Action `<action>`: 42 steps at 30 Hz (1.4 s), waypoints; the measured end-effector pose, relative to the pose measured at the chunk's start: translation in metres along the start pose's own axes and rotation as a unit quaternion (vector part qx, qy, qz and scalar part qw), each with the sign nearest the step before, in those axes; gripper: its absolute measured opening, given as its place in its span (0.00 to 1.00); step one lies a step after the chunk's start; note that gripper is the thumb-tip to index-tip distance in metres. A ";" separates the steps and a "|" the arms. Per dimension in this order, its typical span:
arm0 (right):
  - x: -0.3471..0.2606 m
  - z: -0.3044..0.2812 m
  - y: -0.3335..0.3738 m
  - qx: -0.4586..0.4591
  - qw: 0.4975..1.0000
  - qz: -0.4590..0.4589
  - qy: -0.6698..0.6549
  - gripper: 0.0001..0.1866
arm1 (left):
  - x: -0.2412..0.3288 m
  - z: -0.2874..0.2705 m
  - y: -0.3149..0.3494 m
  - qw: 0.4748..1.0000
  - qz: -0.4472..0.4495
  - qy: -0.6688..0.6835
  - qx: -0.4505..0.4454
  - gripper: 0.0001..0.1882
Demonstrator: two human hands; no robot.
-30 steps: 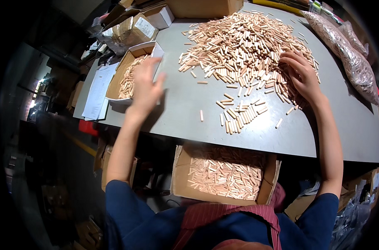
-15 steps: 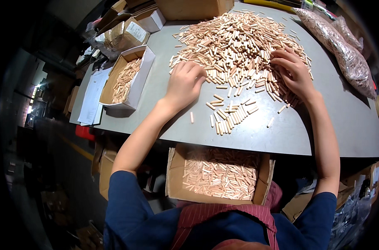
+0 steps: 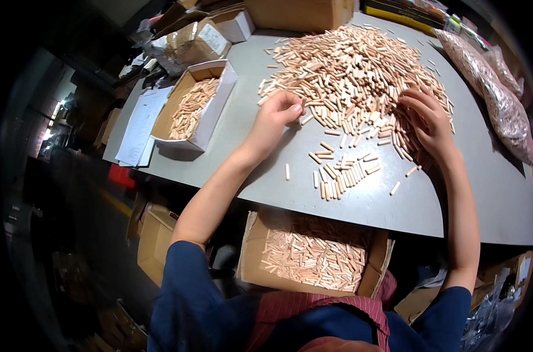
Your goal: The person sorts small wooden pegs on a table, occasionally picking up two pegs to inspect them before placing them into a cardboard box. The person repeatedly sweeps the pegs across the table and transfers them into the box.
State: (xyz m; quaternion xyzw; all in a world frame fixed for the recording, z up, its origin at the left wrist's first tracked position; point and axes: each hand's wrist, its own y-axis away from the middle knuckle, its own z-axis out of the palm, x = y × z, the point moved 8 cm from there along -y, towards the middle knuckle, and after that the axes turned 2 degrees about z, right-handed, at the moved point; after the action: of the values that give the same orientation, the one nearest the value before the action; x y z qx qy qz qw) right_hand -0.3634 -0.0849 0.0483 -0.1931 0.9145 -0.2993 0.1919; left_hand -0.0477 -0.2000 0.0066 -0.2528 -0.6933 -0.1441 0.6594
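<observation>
A big heap of short wooden dowels covers the far middle of the grey table. At the heap's left edge, my left hand has its thumb and fingers pressed together on a darker wooden dowel. My right hand rests against the heap's right side, its fingers curved and apart; I see nothing held in it. Nearer to me, a small group of dowels lies loose, several side by side. Single dowels lie apart from it.
To the left, a white box holds dowels, beside papers. Below the table's front edge, a cardboard box holds many more. A clear bag of dowels lies at the right. Cartons stand along the back.
The whole view has shifted, so the table appears farther right and lower. My left thumb has come up against the fingers, and a dowel now shows there. My right hand stays at the heap.
</observation>
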 end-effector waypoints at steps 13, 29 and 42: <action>-0.008 -0.004 -0.001 0.012 1.000 -0.007 -0.001 0.15 | 0.027 -0.084 0.005 0.890 -0.030 0.444 0.099 0.07; -0.015 -0.007 -0.004 0.012 1.000 -0.017 -0.005 0.16 | 0.038 -0.034 0.057 0.949 -0.062 0.301 0.076 0.12; -0.081 0.000 -0.009 -0.006 0.996 -0.087 -0.032 0.23 | 0.047 0.066 0.062 0.989 -0.071 0.106 -0.068 0.15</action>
State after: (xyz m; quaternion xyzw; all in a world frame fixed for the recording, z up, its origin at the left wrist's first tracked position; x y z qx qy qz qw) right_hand -0.2926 -0.0542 0.0730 -0.2826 0.8895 -0.3027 0.1930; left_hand -0.0697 -0.1057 0.0391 -0.2301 -0.6244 -0.2633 0.6985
